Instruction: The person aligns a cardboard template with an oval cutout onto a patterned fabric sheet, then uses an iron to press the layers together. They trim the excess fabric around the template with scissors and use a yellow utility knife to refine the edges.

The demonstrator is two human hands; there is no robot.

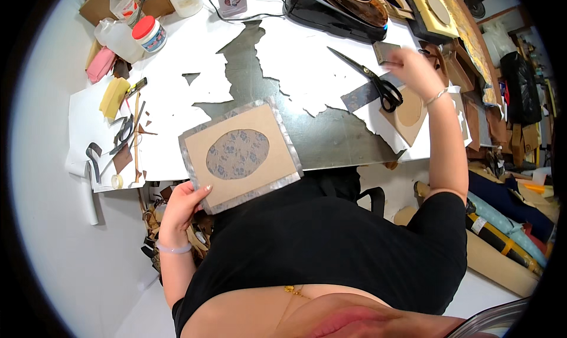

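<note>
My left hand (188, 200) grips the lower left corner of a tan cardboard panel (279, 147) with an oval opening. Grey-blue flowered fabric (238, 154) shows through the oval, and a silvery grey margin runs round the panel's edges. Tilted, the panel reaches over the front edge of the worktable (319, 141). My right hand (409, 65), blurred, is over the right side of the table beside a small grey block (384, 52); its fingertips are too smeared to show a grip. Nearby lie black-handled scissors (374, 81), a flowered strip (361, 94) and another oval-marked board (409, 114).
Torn white paper (305, 59) covers much of the tabletop. A black corded appliance (336, 12) stands at the back. On the left are a red-lidded jar (149, 33), a yellow sponge (114, 97), a tape roll (117, 181) and scraps. Fabric rolls (509, 222) lean at the right.
</note>
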